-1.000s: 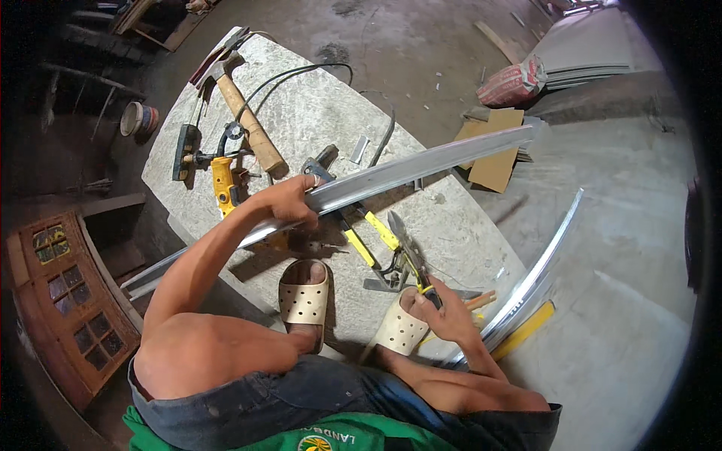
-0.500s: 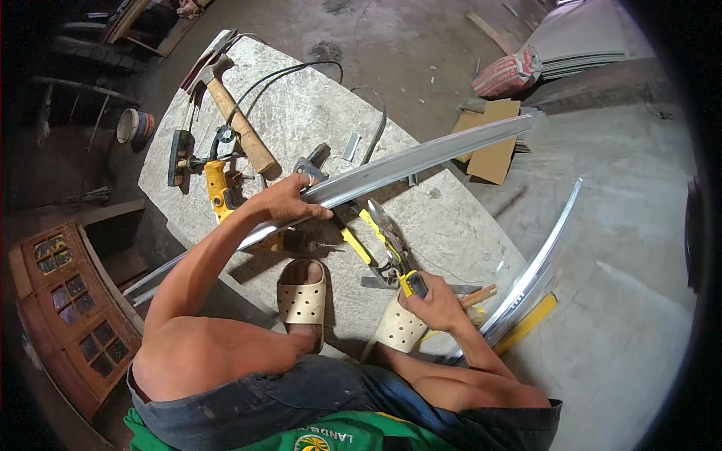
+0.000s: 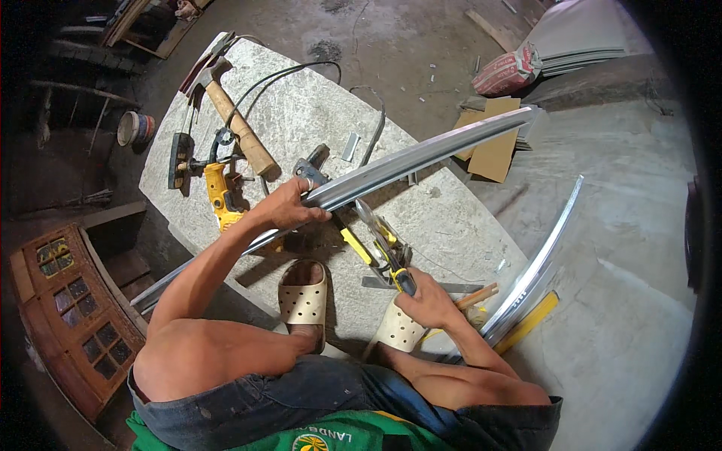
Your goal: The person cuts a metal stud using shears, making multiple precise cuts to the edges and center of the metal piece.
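A long, thin silvery metal channel [image 3: 421,160] slants across the worktable, from low left to far right. My left hand [image 3: 289,204] is closed around its middle, thumb on the near side. In my right hand [image 3: 429,301] is a pair of tin snips [image 3: 402,279] with yellow and black handles, blades pointing up toward the channel's near edge. Whether the blades touch the metal I cannot tell. Another yellow-and-black handle [image 3: 356,246] lies just left of the snips, partly under the channel. My two cream sandals [image 3: 302,301] rest at the table's near edge.
On the pale, rough worktable [image 3: 444,233] lie a wood-handled hammer [image 3: 241,128], a yellow power tool [image 3: 219,195] with a black cord, and a small metal offcut [image 3: 350,146]. A second metal strip [image 3: 538,270] and a yellow level [image 3: 530,322] lean at right. Cardboard [image 3: 496,143] lies beyond.
The channel has rolled in my left hand, so its hollow side shows more. My right hand and the snips have shifted slightly left, and the blades have turned.
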`<state>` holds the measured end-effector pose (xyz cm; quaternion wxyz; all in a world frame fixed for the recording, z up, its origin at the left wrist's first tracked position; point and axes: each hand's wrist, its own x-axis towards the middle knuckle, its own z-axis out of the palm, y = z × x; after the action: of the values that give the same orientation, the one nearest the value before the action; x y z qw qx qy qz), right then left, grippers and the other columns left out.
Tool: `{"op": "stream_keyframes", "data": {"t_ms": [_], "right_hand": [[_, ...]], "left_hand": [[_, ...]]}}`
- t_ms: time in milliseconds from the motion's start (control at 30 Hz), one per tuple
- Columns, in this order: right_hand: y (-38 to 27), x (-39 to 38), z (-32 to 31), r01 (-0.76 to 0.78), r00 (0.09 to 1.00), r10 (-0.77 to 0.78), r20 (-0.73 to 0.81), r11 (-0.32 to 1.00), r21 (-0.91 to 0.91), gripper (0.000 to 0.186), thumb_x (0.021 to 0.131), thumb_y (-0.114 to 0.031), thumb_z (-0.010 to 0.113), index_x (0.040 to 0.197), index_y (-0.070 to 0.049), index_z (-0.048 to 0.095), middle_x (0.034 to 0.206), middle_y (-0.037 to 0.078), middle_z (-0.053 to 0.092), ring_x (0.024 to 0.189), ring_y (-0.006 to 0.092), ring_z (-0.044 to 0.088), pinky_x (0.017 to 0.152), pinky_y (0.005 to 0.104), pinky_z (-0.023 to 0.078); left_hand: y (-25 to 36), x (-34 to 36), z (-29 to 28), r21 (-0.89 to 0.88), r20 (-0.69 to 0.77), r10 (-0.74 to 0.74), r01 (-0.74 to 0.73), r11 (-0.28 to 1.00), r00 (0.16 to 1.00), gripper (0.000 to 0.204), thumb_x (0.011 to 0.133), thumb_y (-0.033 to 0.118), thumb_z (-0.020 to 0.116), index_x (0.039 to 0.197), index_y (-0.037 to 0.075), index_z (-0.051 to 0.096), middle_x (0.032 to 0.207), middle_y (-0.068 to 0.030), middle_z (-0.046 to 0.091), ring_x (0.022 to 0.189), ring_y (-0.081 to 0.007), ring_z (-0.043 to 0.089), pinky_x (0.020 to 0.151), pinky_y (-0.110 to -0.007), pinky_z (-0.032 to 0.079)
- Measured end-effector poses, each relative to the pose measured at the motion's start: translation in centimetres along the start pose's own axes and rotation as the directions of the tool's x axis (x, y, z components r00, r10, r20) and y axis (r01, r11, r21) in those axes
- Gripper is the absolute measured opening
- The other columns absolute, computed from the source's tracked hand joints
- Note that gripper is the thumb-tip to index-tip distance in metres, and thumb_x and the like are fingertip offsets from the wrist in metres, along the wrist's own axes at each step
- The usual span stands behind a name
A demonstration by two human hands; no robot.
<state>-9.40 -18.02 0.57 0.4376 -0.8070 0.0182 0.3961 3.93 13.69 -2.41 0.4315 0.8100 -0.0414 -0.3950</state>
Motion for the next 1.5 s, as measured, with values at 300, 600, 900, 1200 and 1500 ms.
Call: {"op": "stream_keyframes", "data": {"t_ms": [300, 600, 900, 1200, 1500], "right_hand": [[-0.6, 0.4, -0.3, -0.035, 0.998, 0.034, 0.048, 0.999, 0.008, 0.035, 0.074, -0.022, 0.057, 0.097, 0.005, 0.056, 0.076, 0.021, 0.056, 0.074, 0.0322, 0.054, 0.072, 0.0411, 0.045], [-1.7, 0.6, -0.4, -0.060, 0.997, 0.061, 0.050, 0.998, -0.020, 0.030, 0.074, -0.022, 0.057, 0.089, 0.004, 0.053, 0.068, 0.019, 0.051, 0.066, 0.0299, 0.050, 0.065, 0.0425, 0.042], [-2.3, 0.7, 0.0, -0.074, 0.997, 0.073, 0.039, 0.997, 0.028, 0.029, 0.073, -0.023, 0.058, 0.084, 0.004, 0.053, 0.067, 0.018, 0.051, 0.065, 0.0294, 0.050, 0.064, 0.0427, 0.042], [-0.8, 1.5, 1.2, -0.113, 0.993, 0.116, 0.038, 0.991, -0.075, 0.046, 0.069, -0.030, 0.066, 0.093, 0.007, 0.053, 0.083, 0.026, 0.059, 0.082, 0.0388, 0.058, 0.076, 0.0438, 0.047], [-0.3, -0.3, 1.6, -0.144, 0.988, 0.151, 0.036, 0.976, -0.163, 0.060, 0.070, -0.033, 0.066, 0.108, 0.007, 0.044, 0.100, 0.032, 0.059, 0.098, 0.0455, 0.058, 0.087, 0.0488, 0.046]], "left_hand": [[-0.5, -0.2, 0.4, 0.019, -0.034, -0.051, 0.052, 0.998, 0.998, 0.040, 0.074, 0.030, 0.078, 0.097, 0.000, 0.068, 0.078, -0.0130, 0.067, 0.074, -0.0196, 0.063, 0.070, -0.035, 0.049], [0.9, -0.8, 0.4, 0.038, -0.048, -0.045, 0.047, 0.998, 0.998, 0.032, 0.076, 0.024, 0.075, 0.094, -0.001, 0.069, 0.070, -0.0117, 0.065, 0.065, -0.0175, 0.061, 0.064, -0.034, 0.049], [1.1, -0.3, 1.5, 0.182, -0.083, -0.021, 0.036, 0.983, 0.996, 0.030, 0.072, 0.015, 0.070, 0.094, -0.004, 0.066, 0.075, -0.0238, 0.066, 0.073, -0.0342, 0.067, 0.068, -0.041, 0.051], [1.4, -0.3, 2.9, 0.300, -0.083, 0.020, 0.006, 0.954, 0.996, 0.035, 0.068, 0.015, 0.070, 0.094, -0.005, 0.061, 0.083, -0.0268, 0.063, 0.078, -0.0400, 0.064, 0.070, -0.044, 0.050], [5.4, -3.5, 2.1, 0.176, 0.012, 0.173, -0.173, 0.969, 0.985, 0.068, 0.069, 0.010, 0.073, 0.132, 0.000, 0.051, 0.103, -0.0228, 0.066, 0.090, -0.0289, 0.063, 0.084, -0.036, 0.049]]}}
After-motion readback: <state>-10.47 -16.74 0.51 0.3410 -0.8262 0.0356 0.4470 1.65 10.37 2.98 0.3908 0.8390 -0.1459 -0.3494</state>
